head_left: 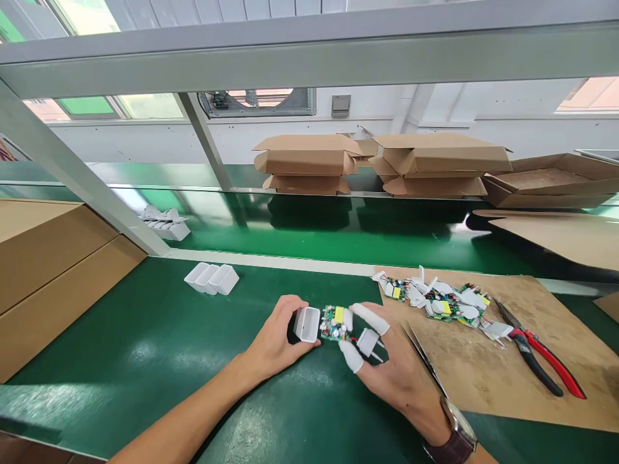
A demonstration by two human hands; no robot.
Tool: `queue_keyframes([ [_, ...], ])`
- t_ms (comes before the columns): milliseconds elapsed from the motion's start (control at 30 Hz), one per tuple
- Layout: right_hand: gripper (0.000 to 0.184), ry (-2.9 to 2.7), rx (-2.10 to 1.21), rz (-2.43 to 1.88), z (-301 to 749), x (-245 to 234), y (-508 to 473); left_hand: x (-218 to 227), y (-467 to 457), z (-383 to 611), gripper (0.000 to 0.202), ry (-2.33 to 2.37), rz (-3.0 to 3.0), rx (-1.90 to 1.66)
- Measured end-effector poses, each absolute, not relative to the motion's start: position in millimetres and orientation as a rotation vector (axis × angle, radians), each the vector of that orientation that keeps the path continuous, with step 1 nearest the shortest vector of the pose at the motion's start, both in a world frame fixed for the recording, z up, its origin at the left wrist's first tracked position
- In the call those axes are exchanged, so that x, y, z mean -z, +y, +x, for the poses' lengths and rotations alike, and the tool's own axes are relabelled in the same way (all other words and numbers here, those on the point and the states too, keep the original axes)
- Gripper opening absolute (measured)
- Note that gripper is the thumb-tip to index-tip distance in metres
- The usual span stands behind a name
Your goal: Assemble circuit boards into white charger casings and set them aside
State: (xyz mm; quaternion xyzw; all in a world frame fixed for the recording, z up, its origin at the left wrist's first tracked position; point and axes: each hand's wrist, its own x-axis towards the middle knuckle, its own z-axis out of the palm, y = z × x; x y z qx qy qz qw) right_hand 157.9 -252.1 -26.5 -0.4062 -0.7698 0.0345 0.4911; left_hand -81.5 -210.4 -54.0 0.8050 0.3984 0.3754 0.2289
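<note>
My left hand (278,338) grips a small white plastic charger housing (307,324) by its sides, its open end facing right. Just to the right of that opening is a green circuit board (336,323) with a yellow component. My right hand (396,367), white covers on its thumb and forefinger, pinches the board's right end. A white plug end piece (368,341) with two metal pins hangs from the board by short wires, between thumb and fingers. Along the right hand's outer side runs a pair of tweezers (423,357); I cannot tell whether it is held or lying there.
Pliers (539,357) with red and black handles lie on a brown board (488,386), beside a pile of circuit boards (445,301). Several white housings (211,278) stand in a row behind my left hand. Cardboard boxes (307,161) line the back; another box (62,277) stands left.
</note>
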Motion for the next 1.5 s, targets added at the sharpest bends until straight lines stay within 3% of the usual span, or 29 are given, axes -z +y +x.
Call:
queue_keyframes([
  [300, 0.059, -1.992, -0.006, -0.909, 145, 39, -260, 58, -212, -81, 0.046, 1.075, 2.408, -1.053],
  [1500, 0.062, -2.061, 0.09, -0.964, 142, 41, -262, 61, -211, -81, 0.054, 1.016, 2.529, -1.067],
])
